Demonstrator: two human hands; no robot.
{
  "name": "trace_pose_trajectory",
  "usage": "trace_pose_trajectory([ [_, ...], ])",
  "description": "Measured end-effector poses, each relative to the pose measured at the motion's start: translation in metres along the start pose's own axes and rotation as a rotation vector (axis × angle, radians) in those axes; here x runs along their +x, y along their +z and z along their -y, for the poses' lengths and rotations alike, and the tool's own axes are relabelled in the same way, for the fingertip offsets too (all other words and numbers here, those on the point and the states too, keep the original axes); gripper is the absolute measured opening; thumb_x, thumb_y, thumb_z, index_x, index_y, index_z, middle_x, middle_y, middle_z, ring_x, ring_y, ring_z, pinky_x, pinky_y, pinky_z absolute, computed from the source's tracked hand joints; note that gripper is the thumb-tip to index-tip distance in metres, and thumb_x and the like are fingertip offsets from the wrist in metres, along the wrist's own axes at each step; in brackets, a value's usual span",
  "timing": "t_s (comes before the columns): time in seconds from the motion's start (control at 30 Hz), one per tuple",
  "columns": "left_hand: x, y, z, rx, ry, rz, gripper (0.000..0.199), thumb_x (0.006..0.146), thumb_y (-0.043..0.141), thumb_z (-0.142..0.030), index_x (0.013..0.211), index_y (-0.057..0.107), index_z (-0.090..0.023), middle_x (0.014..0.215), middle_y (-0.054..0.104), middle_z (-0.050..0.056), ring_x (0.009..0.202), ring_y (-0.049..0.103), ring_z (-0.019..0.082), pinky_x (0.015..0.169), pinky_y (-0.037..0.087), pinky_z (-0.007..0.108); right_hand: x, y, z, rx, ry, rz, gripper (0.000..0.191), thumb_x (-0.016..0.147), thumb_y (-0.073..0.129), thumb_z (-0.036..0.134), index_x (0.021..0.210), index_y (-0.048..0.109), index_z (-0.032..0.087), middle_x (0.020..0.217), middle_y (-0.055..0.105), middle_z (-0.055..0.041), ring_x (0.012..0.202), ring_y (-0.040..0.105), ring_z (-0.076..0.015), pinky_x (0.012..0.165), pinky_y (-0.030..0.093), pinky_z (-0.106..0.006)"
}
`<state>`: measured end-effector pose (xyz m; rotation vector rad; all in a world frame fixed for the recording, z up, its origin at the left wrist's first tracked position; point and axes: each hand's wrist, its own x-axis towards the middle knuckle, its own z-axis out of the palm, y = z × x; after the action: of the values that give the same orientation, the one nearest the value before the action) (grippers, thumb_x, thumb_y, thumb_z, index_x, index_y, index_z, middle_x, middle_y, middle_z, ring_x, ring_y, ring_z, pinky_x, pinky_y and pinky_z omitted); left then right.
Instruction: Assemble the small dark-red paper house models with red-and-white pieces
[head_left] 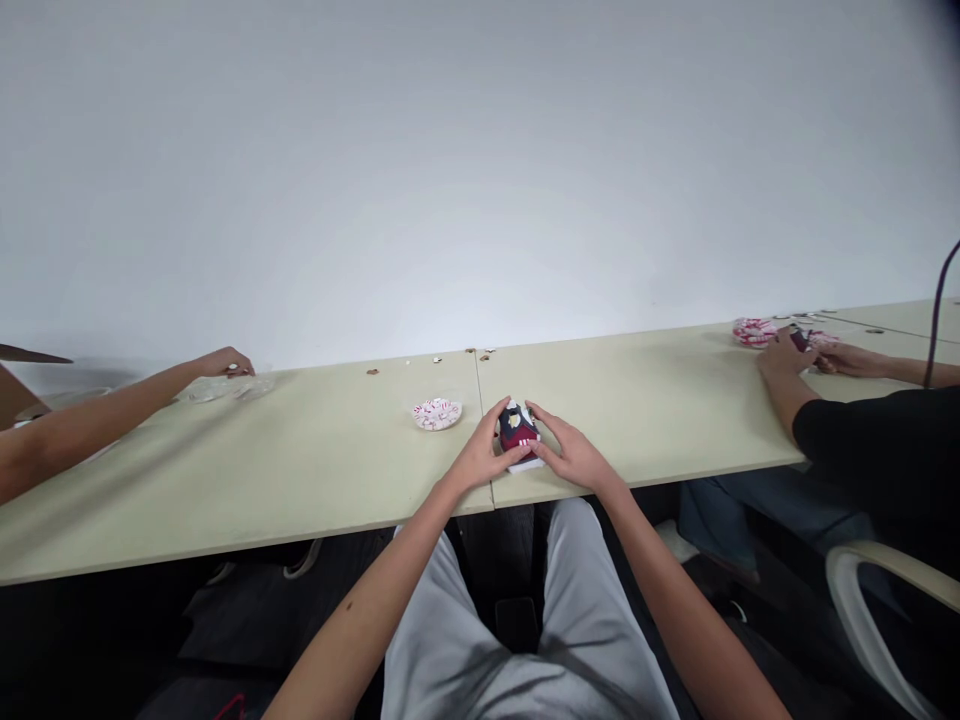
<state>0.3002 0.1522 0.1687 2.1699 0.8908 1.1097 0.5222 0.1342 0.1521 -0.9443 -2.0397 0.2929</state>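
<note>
A small dark blue and dark red item [517, 428] with white details stands near the table's front edge, beside the seam between two tabletops. My left hand [484, 445] grips it from the left, fingers round its back and thumb at its front. From the right, my right hand [570, 450] grips the same item, with its thumb also at the front. Something flat and white shows under it. To the left of my hands, a clear bag or dish [437, 413] holds red and white pieces.
Several small brown and white bits [373, 372] lie along the back of the table [337, 450]. At the left, a person's arm [112, 420] reaches over clear plastic [225, 388]. Another person's hands [787, 355] work at the right, by a red and white bundle [752, 332].
</note>
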Motion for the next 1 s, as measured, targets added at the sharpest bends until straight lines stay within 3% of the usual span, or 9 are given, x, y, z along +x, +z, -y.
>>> trace_pose_trajectory([
  [0.3,-0.0011,-0.0012,-0.0028,-0.002,-0.014,0.012,0.083,0.085,0.071,-0.046,0.156,0.031,-0.026,0.161,0.035,0.013,0.145,0.04,0.032,0.115,0.04,0.045,-0.0007,-0.0011,0.0025,-0.019,-0.035,-0.077,0.062,0.099,0.053,0.041,0.156,0.034,0.031,0.15,0.053,-0.0086,0.131,0.057,-0.0266,0.111,0.047,-0.049],
  [0.67,-0.0011,-0.0004,0.003,0.025,-0.011,0.017,0.084,0.086,0.07,-0.049,0.157,0.03,-0.026,0.161,0.036,0.013,0.146,0.038,0.032,0.116,0.039,0.043,-0.0005,0.0022,-0.0013,0.021,0.026,-0.089,0.061,0.095,0.058,0.045,0.15,0.038,0.028,0.141,0.058,-0.0096,0.116,0.065,-0.0256,0.1,0.054,-0.046],
  [1.0,-0.0009,-0.0008,0.0038,0.029,-0.01,0.023,0.084,0.087,0.069,-0.049,0.156,0.029,-0.026,0.162,0.033,0.013,0.146,0.038,0.032,0.117,0.037,0.045,-0.0005,-0.0014,0.002,0.019,-0.055,-0.077,0.062,0.098,0.056,0.039,0.156,0.036,0.031,0.145,0.058,-0.0074,0.122,0.062,-0.0245,0.108,0.05,-0.045],
])
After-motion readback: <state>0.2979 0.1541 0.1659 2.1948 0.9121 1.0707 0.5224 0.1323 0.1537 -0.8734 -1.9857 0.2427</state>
